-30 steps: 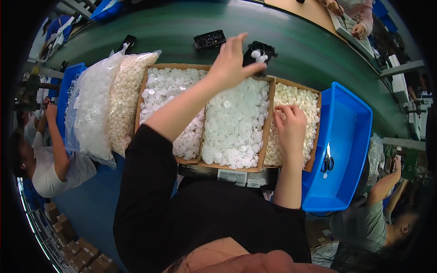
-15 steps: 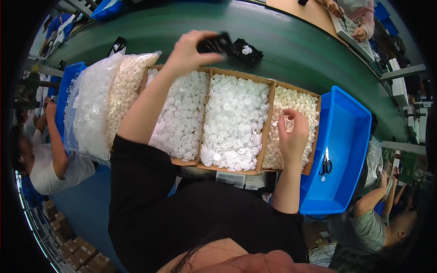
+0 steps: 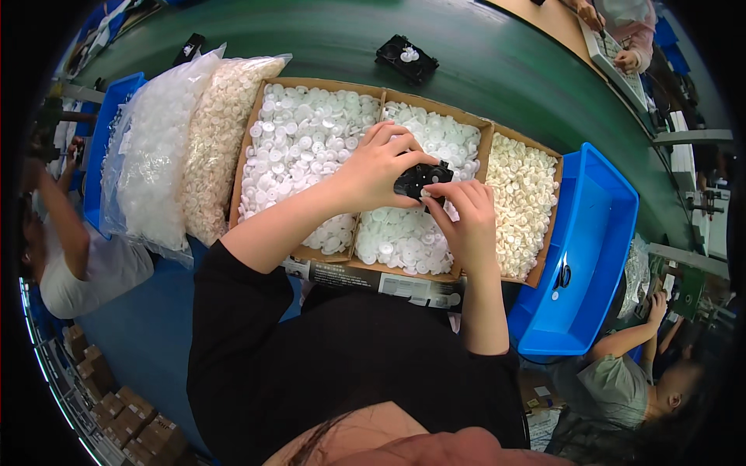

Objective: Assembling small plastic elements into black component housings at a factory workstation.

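Observation:
My left hand (image 3: 381,165) is closed around a small black plastic housing (image 3: 410,182), held above the middle section of a cardboard box (image 3: 488,146). My right hand (image 3: 472,221) meets it from the right, thumb and forefinger pinched at a small pale piece (image 3: 425,193) against the housing. That piece looks like a little gear, mostly covered by the fingertips. Beneath lie white plastic gears (image 3: 404,241) in the middle section and more white gears (image 3: 299,144) in the left one. Smaller cream gears (image 3: 522,194) fill the right section.
Beyond the box, another black housing (image 3: 420,70) with white gears rests on the green belt (image 3: 326,46). Bulging plastic bags (image 3: 155,155) stand at left. At right, a blue bin (image 3: 598,233) holds scissors (image 3: 563,273). Co-workers sit on both sides and across.
My left hand has brought the black housing from above the belt back over the box. My right hand has moved from the cream gears up and left to meet it.

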`<state>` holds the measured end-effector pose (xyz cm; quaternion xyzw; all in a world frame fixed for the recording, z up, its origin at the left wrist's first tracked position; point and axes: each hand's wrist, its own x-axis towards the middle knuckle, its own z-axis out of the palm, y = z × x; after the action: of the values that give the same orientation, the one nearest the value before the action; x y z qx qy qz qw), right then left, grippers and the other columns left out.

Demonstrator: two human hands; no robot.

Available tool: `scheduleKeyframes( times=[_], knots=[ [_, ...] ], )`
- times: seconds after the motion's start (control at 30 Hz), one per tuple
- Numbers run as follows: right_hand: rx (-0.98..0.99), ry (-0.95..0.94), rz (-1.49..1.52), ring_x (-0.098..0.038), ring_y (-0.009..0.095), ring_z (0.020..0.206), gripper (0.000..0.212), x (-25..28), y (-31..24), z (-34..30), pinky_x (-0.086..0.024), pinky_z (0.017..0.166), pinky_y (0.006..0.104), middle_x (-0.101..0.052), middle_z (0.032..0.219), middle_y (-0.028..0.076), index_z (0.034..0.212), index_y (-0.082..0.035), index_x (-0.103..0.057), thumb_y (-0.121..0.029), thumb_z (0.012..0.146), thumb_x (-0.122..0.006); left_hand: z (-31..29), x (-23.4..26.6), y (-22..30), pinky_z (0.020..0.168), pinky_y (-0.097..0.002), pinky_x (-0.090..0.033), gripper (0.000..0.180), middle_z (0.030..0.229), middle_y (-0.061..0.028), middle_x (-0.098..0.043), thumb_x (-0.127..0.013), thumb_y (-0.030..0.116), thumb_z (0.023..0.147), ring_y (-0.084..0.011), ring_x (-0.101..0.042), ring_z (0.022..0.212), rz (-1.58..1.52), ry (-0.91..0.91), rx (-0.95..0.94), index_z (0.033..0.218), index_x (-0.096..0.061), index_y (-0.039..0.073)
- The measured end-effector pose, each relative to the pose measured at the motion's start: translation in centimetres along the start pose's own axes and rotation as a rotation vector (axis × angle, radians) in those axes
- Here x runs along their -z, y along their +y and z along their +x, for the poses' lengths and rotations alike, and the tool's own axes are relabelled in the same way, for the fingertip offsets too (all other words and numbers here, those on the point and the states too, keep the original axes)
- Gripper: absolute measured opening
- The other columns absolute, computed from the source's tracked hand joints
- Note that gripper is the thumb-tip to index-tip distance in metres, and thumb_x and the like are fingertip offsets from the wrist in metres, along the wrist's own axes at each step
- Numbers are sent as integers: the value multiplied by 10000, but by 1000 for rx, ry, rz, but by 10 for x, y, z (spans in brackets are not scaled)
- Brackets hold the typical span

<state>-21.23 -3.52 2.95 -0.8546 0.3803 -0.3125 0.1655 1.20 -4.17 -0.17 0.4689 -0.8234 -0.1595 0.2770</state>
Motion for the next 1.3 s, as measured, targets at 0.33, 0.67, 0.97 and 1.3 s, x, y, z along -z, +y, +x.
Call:
scheduleKeyframes(
  times=[0.33, 0.67, 0.97, 1.3],
  knots=[
    [-90, 42, 13, -627, 211, 843, 160, -9, -1, -4, -431, 798, 366, -696, 866, -5, 965, -115, -750, -134, 833, -839, -1, -7, 3, 1211, -530, -302, 689, 1222, -70, -596, -916, 444, 713, -349, -466, 1338, 60, 38, 21, 1310, -661, 214],
    [-131, 42, 52, -622, 218, 842, 181, -11, -1, -6, -428, 793, 372, -708, 867, 1, 950, -114, -755, -135, 805, -861, 1, -8, 6, 1213, -522, -301, 704, 1193, -98, -574, -900, 446, 714, -351, -481, 1305, 130, 43, 24, 1318, -637, 197],
    [-53, 140, -101, -624, 190, 852, 147, -10, -2, -10, -426, 780, 366, -706, 865, -20, 936, -141, -785, -166, 816, -866, -1, -11, 5, 1203, -524, -316, 687, 1177, -94, -580, -893, 446, 712, -343, -505, 1276, 126, 98, -1, 1302, -646, 197],
    [-47, 150, -241, -579, 186, 822, 176, -9, -20, -9, -410, 788, 368, -643, 889, -31, 960, -186, -784, -190, 806, -870, -4, 18, 8, 1179, -531, -351, 796, 1341, -118, -551, -896, 379, 760, -360, -412, 1401, 23, 43, 4, 1448, -540, 198]
  ],
)
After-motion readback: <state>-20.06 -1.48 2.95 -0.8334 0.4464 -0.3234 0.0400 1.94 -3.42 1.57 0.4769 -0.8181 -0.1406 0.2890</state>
